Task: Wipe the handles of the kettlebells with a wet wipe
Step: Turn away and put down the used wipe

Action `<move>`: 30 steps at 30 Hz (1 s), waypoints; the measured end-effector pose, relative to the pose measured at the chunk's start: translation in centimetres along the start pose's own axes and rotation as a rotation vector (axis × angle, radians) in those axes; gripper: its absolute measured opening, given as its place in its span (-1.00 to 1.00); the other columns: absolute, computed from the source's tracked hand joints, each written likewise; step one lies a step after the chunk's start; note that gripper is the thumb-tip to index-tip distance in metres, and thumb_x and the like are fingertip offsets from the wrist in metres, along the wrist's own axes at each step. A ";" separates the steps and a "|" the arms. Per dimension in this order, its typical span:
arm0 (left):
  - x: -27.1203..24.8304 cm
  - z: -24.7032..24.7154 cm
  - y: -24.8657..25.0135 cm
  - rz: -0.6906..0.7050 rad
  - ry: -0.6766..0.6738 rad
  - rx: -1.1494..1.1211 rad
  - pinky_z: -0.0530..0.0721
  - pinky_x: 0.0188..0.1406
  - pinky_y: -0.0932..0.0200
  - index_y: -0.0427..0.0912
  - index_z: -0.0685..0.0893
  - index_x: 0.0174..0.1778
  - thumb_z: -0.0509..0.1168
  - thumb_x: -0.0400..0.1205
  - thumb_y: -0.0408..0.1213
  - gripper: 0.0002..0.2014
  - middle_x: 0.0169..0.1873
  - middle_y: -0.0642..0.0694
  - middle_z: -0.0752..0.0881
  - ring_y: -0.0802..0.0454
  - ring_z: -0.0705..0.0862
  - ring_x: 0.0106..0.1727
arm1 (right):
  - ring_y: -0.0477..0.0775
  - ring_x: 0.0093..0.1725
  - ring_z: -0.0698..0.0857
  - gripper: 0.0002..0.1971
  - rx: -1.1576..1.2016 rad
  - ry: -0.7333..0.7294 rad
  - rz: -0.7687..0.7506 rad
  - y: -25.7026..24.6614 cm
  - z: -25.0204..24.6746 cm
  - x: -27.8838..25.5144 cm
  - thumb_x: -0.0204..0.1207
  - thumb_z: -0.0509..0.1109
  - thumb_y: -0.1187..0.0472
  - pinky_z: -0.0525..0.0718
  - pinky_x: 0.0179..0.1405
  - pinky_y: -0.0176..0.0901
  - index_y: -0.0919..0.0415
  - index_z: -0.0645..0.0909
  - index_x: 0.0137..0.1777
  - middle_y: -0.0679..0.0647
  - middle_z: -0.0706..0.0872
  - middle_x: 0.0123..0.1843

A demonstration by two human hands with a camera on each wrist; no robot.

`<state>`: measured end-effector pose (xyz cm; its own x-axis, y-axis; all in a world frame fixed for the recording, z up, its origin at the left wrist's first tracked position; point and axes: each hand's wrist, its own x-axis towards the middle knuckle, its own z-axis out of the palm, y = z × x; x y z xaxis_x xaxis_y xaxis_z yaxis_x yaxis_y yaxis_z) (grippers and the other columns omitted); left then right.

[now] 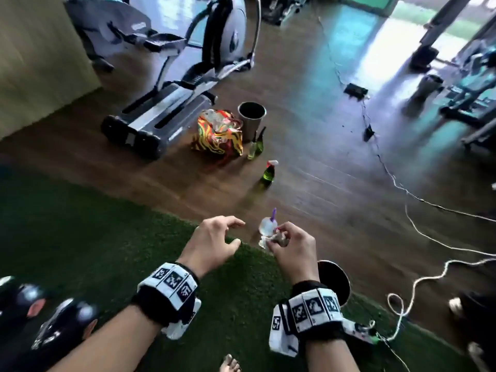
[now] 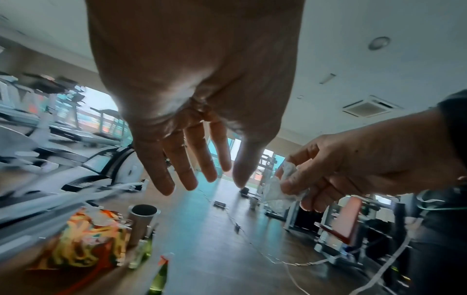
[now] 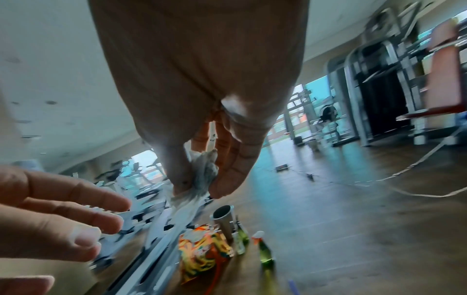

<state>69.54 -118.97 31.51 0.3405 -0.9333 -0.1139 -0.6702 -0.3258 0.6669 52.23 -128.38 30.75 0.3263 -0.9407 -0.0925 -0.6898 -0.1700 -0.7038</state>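
Note:
My right hand (image 1: 279, 238) pinches a crumpled white wet wipe (image 1: 265, 241) between thumb and fingers, over the edge of the green turf. The right wrist view shows the wet wipe (image 3: 202, 171) bunched between the thumb and fingers. In the left wrist view the wet wipe (image 2: 283, 187) hangs from the right hand (image 2: 336, 171). My left hand (image 1: 222, 234) hovers just left of it with spread, relaxed fingers (image 2: 187, 169), holding nothing. Black kettlebells (image 1: 61, 326) sit blurred at the lower left on the turf; their handles are not clear.
A clear spray bottle with a purple nozzle (image 1: 268, 224) stands just beyond my hands. On the wood floor are green bottles (image 1: 268, 174), a colourful bag (image 1: 218, 134), a metal cup (image 1: 251, 118), an elliptical machine (image 1: 166, 103) and white cables (image 1: 429, 280). A dark round container (image 1: 335, 280) sits by my right wrist.

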 end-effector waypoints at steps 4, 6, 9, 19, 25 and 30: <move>3.0 8.2 7.7 0.096 -0.150 -0.028 0.68 0.33 0.19 0.07 0.78 0.33 0.51 0.56 -0.24 -0.61 0.21 0.06 0.84 0.12 0.79 0.21 | 0.10 -0.04 0.76 -0.81 -0.030 0.119 0.150 8.8 -7.9 -0.8 0.36 0.64 0.20 0.69 0.05 -0.09 0.12 0.76 -0.05 0.08 0.83 -0.10; 4.4 12.2 10.4 0.134 -0.223 -0.035 0.69 0.36 0.16 0.08 0.78 0.33 0.52 0.56 -0.24 -0.60 0.21 0.08 0.84 0.16 0.79 0.19 | 0.09 -0.03 0.76 -0.81 -0.039 0.184 0.216 12.7 -10.7 -0.9 0.37 0.63 0.21 0.67 0.05 -0.15 0.11 0.76 -0.04 0.07 0.83 -0.10; 6.9 18.0 12.3 0.160 -0.339 -0.024 0.70 0.37 0.15 0.10 0.79 0.30 0.52 0.56 -0.23 -0.62 0.20 0.12 0.84 0.19 0.78 0.20 | 0.09 -0.04 0.75 -0.83 -0.028 0.244 0.325 17.9 -12.9 -0.4 0.39 0.60 0.27 0.59 -0.04 -0.25 0.14 0.72 -0.05 0.07 0.80 -0.12; 19.6 39.2 11.7 0.046 -0.656 0.203 0.68 0.33 0.13 0.08 0.78 0.34 0.44 0.54 -0.26 -0.58 0.24 0.00 0.83 0.01 0.78 0.29 | 0.10 -0.12 0.74 -0.82 0.012 0.201 0.672 36.8 -9.8 8.8 0.36 0.53 0.38 0.61 -0.10 -0.22 0.16 0.61 -0.14 0.09 0.78 -0.19; 27.1 51.1 6.7 -0.065 -0.838 0.364 0.70 0.31 0.08 0.04 0.77 0.30 0.37 0.57 -0.29 -0.63 0.22 -0.06 0.83 -0.09 0.78 0.28 | 0.17 -0.06 0.71 -0.87 -0.032 0.037 0.810 49.2 -3.9 14.8 0.37 0.47 0.38 0.52 -0.11 -0.19 0.16 0.63 -0.20 0.15 0.77 -0.13; 29.8 59.6 2.8 -0.139 -0.859 0.394 0.71 0.31 0.01 0.05 0.75 0.30 0.36 0.56 -0.27 -0.62 0.24 -0.08 0.81 -0.14 0.76 0.30 | 0.21 -0.08 0.68 -0.83 -0.020 -0.091 0.892 58.0 1.8 18.1 0.36 0.39 0.42 0.59 -0.14 -0.12 0.12 0.55 -0.24 0.17 0.73 -0.14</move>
<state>38.47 -156.65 -13.92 -0.0620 -0.6234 -0.7795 -0.8874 -0.3229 0.3289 19.29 -154.73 -13.00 -0.2869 -0.6989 -0.6552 -0.7223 0.6071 -0.3313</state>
